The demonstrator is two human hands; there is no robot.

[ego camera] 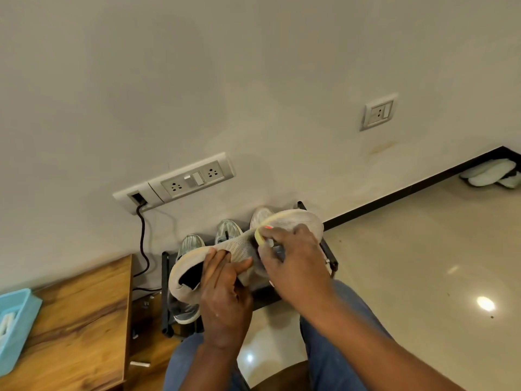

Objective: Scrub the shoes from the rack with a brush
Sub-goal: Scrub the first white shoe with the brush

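The left hand (225,289) grips a pale knit shoe (298,224) at mid-body, fingers curled round it — held in the air above the rack (331,258). The right hand (293,258) pinches a yellow brush (259,237) against the upper. 3 more shoes (228,228) sit on the rack by the wall.

Beige knit shoe (234,251) — yellow brush (259,237)
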